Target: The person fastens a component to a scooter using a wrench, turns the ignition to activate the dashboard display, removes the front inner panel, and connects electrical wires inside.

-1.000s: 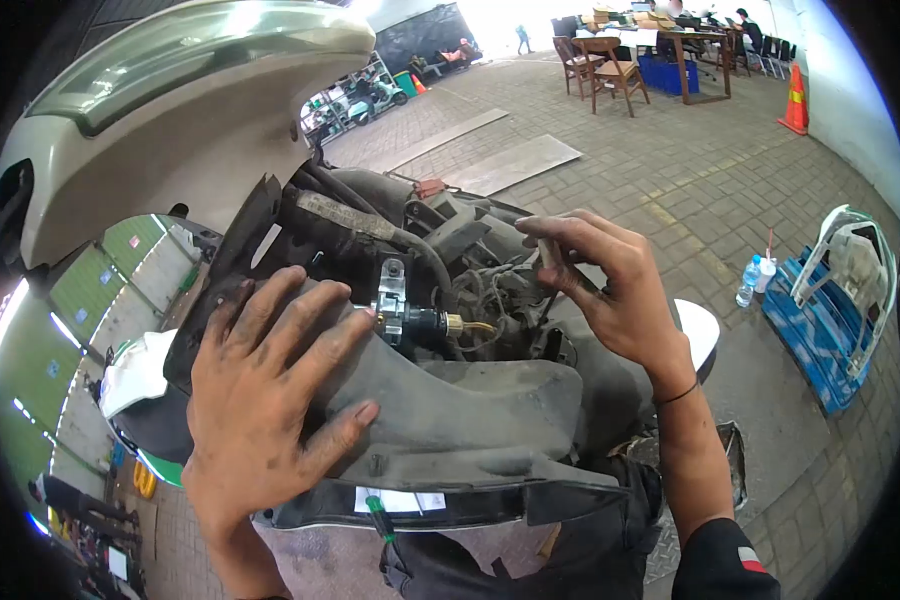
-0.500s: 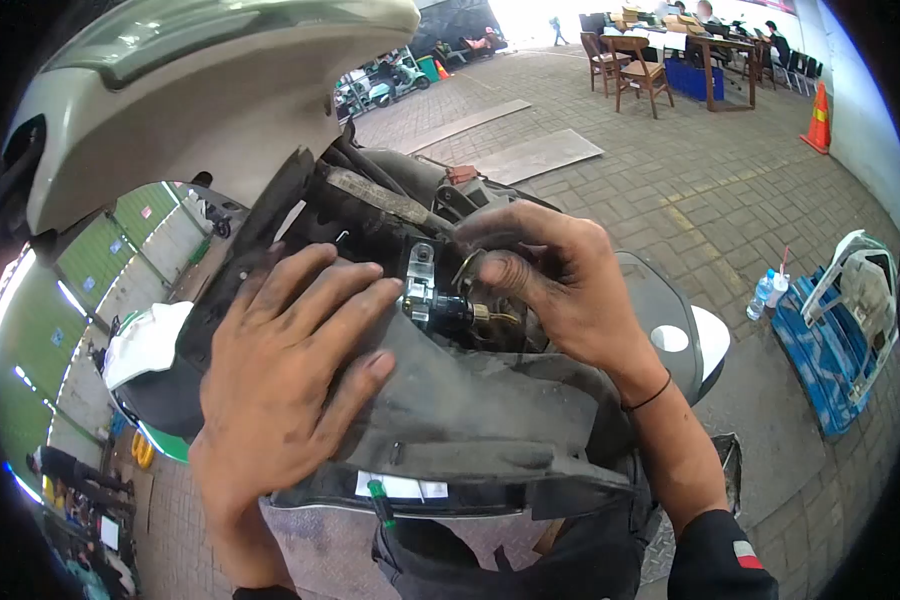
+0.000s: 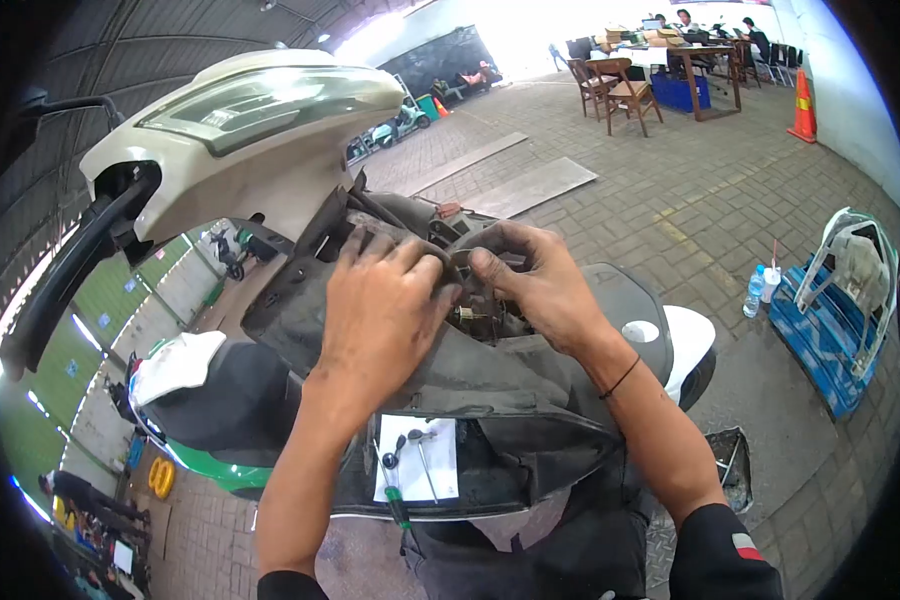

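My left hand [image 3: 380,300] reaches into the opening of a partly stripped scooter, its fingers bent and close together. Their tips are hidden among dark parts. Beside it, my right hand [image 3: 540,285] pinches thumb and forefinger together near the same spot; what lies between them is too small to make out. A small brass-coloured fitting [image 3: 465,313] shows just below the fingers. Under both wrists spreads the grey plastic body panel [image 3: 490,375]. Nearer to me, a green-handled screwdriver [image 3: 397,507] and a thin metal tool [image 3: 428,468] lie on a white sheet [image 3: 447,440].
The cream headlight cover [image 3: 240,150] rises at the upper left, with a black handlebar grip [image 3: 60,290] beside it. At the right stand a blue crate [image 3: 820,345] and a water bottle [image 3: 755,292]. Chairs [image 3: 630,95], a table [image 3: 690,55] and an orange cone [image 3: 803,108] stand farther back.
My left hand has gone from lying spread on the panel to bent fingers inside the opening, close to my right hand. The view has tilted up, showing more headlight cover and tools.
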The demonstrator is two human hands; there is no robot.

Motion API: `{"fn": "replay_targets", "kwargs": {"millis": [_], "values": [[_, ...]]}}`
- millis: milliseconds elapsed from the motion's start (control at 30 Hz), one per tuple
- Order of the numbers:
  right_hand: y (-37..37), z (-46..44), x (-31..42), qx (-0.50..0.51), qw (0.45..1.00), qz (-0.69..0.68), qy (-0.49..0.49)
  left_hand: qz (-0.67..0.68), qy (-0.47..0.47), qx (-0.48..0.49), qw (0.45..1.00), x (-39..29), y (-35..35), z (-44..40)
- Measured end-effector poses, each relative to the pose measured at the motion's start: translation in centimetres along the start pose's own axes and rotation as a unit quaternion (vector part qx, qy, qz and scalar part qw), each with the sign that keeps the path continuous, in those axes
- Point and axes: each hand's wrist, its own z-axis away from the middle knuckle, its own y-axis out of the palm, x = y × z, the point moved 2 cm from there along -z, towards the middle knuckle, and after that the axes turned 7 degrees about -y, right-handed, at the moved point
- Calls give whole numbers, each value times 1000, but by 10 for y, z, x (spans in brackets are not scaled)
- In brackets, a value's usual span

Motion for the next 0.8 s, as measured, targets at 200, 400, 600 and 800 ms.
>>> {"fn": "replay_targets", "kwargs": {"millis": [200,400,600,800], "values": [[14,4,0,30,999,-9,-17,101,-69,5,993,11,1,-2],[15,5,8,72,997,17,-2,205,-148,73,965,21,8,-3],[17,4,16,87,996,34,1,184,-146,42,971,25,10,-2],[11,-1,11,85,995,55,-15,195,-142,67,968,17,3,2]]}}
